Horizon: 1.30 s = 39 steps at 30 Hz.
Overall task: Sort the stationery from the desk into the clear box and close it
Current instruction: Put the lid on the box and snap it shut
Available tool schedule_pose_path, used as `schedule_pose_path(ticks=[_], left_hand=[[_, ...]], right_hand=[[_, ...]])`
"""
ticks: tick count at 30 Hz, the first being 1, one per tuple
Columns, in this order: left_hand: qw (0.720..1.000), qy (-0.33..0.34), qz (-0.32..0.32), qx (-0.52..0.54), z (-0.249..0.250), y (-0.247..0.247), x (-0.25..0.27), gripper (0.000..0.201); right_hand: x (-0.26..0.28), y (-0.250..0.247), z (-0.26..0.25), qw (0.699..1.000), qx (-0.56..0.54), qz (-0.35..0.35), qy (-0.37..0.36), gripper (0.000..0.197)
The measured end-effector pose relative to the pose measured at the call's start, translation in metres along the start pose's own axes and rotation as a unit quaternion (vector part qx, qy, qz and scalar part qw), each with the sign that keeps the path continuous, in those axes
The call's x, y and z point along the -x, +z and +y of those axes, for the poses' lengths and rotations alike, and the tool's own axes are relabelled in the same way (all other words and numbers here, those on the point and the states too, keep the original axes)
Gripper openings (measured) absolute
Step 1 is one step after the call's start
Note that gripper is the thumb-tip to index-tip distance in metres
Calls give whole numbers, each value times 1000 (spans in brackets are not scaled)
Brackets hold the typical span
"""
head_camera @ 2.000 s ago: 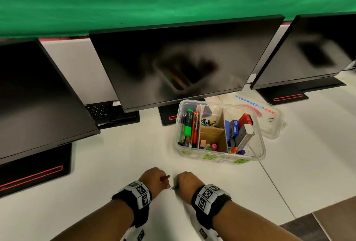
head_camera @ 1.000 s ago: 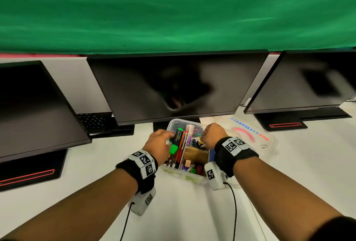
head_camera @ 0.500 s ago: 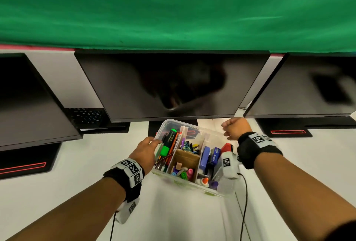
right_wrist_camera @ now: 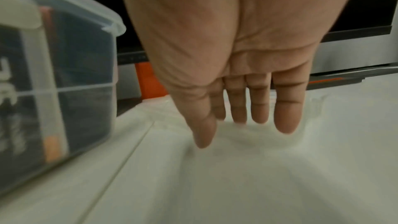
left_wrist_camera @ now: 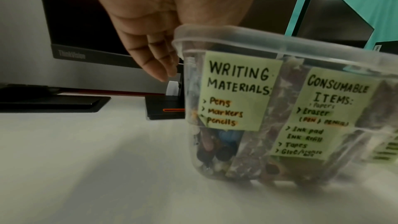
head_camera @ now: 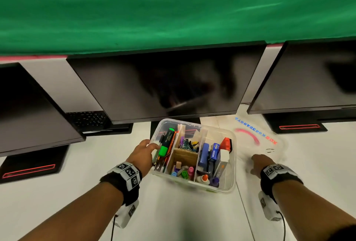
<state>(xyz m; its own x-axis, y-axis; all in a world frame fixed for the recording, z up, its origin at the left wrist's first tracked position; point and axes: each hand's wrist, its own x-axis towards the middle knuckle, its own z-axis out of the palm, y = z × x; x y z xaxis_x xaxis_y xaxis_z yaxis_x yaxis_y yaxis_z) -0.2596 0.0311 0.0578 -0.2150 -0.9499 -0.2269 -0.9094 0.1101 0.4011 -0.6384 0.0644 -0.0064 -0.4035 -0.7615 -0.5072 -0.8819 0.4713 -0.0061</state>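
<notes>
The clear box (head_camera: 232, 173) stands open on the white desk, its compartments filled with a green highlighter (head_camera: 166, 142), pens, binder clips (head_camera: 187, 143), blue packs (head_camera: 209, 156) and a glue bottle (head_camera: 204, 179). My left hand (head_camera: 152, 147) holds the box's left wall, thumb over the rim; in the left wrist view its fingers (left_wrist_camera: 159, 64) run down outside the box (left_wrist_camera: 280, 43), which carries green labels (left_wrist_camera: 239, 89). The clear lid (head_camera: 256, 138), printed "STORAGE BOX", lies flat to the right of the box. My right hand (head_camera: 257, 160) reaches onto the lid's near edge, and its straight fingers (right_wrist_camera: 260, 108) touch the lid (right_wrist_camera: 237, 135).
Three dark monitors (head_camera: 163, 86) stand close behind the box, their bases (head_camera: 28, 167) on the desk. A black keyboard (head_camera: 86, 119) sits behind the left one. A seam (head_camera: 244, 202) in the desk runs just right of the box.
Both hands went from the desk's front edge up to the box. The right hand then swung right and down onto the lid. The left hand stayed at the box's left wall.
</notes>
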Motion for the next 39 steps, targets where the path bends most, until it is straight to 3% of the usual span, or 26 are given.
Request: schedule_pose_path(ticks=[9,16,24,31,36,39], left_hand=[[1000,-10,-4,-26,0,-3,4,57],[999,8,7,-39,-4,-5,6,53],[998,22,-2,-56,-35,-16,21,50],[998,15,-19,-49,-87,-38,41,51],[998,12,-20,-58,-118,-53,56,55],[1000,10,5,26,-130,-65,56,66]], right_hand=[[17,10,-9,996,70,51,-31,35],[46,-45,-23,986,84,141,-9,37],[101,-97,-48,968,49,243,-42,31],[170,-139,-102,955,-4,280,-102,38],[226,-153,-148,932,-45,302,-197,19],[256,-153,-173,920,-104,284,-249,11]])
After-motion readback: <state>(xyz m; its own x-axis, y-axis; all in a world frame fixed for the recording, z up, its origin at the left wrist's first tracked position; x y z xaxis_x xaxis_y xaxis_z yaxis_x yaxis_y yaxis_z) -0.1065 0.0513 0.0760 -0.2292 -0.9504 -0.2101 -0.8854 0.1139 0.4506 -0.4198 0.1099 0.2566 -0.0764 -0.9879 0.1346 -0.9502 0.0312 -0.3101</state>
